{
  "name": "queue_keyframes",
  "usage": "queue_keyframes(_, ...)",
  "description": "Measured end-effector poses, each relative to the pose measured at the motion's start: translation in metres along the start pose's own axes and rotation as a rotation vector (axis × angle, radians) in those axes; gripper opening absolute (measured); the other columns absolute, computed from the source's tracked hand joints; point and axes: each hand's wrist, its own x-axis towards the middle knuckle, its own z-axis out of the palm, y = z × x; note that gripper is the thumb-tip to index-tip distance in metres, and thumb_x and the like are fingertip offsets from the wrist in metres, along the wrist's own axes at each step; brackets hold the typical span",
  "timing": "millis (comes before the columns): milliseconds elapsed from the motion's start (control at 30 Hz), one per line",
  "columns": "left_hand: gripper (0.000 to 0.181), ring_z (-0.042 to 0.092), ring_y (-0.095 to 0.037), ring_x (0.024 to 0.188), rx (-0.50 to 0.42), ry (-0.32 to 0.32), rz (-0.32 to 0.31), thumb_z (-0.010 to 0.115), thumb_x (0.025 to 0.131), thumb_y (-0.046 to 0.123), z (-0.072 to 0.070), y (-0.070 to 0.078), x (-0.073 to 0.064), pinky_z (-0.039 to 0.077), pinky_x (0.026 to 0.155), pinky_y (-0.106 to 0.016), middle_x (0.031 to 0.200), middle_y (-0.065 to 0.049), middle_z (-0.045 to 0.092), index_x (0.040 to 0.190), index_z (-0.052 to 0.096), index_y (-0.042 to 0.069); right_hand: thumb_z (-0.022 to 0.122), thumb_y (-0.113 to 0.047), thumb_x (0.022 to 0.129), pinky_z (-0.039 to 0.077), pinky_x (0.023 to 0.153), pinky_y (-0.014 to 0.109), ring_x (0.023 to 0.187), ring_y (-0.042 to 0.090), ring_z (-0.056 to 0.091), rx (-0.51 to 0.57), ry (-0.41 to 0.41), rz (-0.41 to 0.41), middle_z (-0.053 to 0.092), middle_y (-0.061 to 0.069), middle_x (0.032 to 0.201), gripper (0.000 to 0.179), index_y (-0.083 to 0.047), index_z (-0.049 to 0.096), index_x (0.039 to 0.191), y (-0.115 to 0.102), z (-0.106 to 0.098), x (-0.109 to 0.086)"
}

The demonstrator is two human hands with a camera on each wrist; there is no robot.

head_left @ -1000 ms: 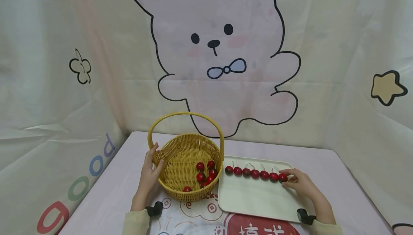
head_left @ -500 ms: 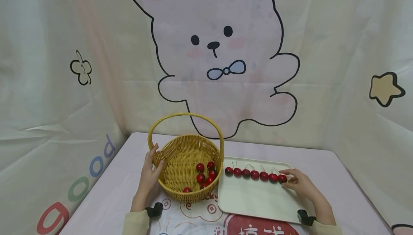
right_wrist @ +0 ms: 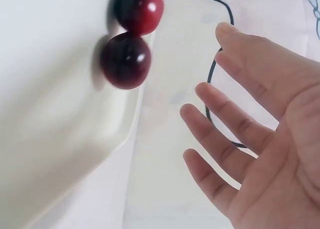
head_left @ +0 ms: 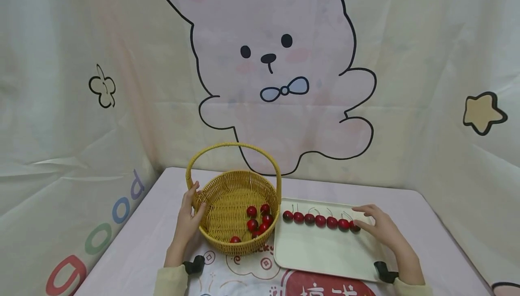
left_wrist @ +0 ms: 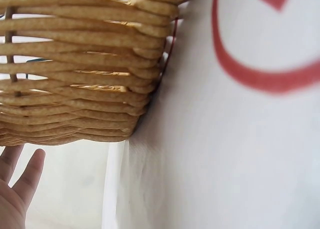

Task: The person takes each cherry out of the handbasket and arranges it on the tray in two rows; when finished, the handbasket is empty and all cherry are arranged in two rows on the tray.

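Note:
My left hand holds the near-left side of a yellow wicker basket, thumb at the rim and fingers by the foot of its arched handle. In the left wrist view, fingers show right by the basket's woven wall. Several red cherries lie inside the basket. A row of stemmed cherries stretches along the far part of a cream tray. My right hand hovers at the row's right end, fingers spread around nothing. The right wrist view shows it apart from the end cherry.
A white table carries the basket and, to its right, the tray. A printed mat with a red patch lies at the front. Cloth walls with cartoon drawings surround the back and sides.
My right hand has let go of the last cherry in the row, spreading its fingers and lifting slightly. My left hand stays at the basket.

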Motion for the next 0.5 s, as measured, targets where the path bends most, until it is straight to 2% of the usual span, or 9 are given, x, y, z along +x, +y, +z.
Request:
queue_keyframes(300,0.065,0.05,-0.032,0.116,-0.004,-0.002,0.002,0.061,0.086,0.003,0.0,0.0,0.0,0.039,0.09,-0.062,0.138,-0.01,0.04,0.144,0.032,0.015,0.072,-0.017,0.08,0.046,0.079,0.053,0.095,0.032,0.057,0.003,0.103,-0.116,0.061,0.013,0.108,0.033,-0.007,0.065,0.111,-0.021,0.005,0.005)
queue_keyframes(500,0.066,0.05,-0.032,0.116,-0.003,-0.001,0.003,0.061,0.086,0.003,0.0,-0.001,0.0,0.039,0.09,-0.062,0.139,-0.01,0.039,0.144,0.032,0.016,0.073,-0.015,0.079,0.047,0.08,0.051,0.096,0.031,0.059,0.005,0.108,-0.153,0.062,0.01,0.107,0.033,-0.009,0.066,0.11,-0.034,0.014,0.008)
